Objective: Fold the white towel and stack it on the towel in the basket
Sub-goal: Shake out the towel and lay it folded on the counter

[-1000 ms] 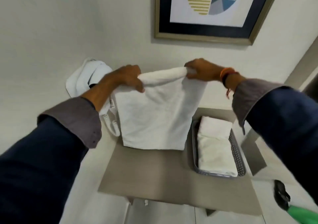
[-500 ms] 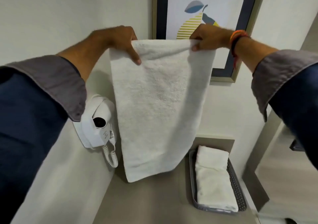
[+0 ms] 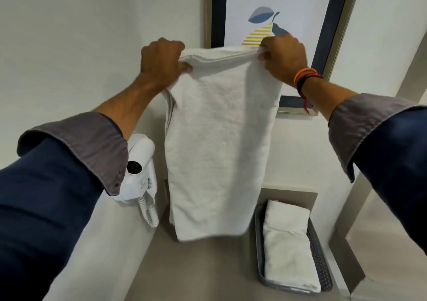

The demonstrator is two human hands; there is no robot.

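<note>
Both hands closed on top corners of white towel: left hand, right hand. Top edge now bunched and rolled, flat half a second ago. Towel hangs, hem possibly clear of counter, left of basket holding folded towel.

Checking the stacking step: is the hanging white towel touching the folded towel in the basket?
Apart. The head view shows the white towel hanging from both hands, its bottom edge left of the basket, with bare counter between it and the folded towel.
</note>
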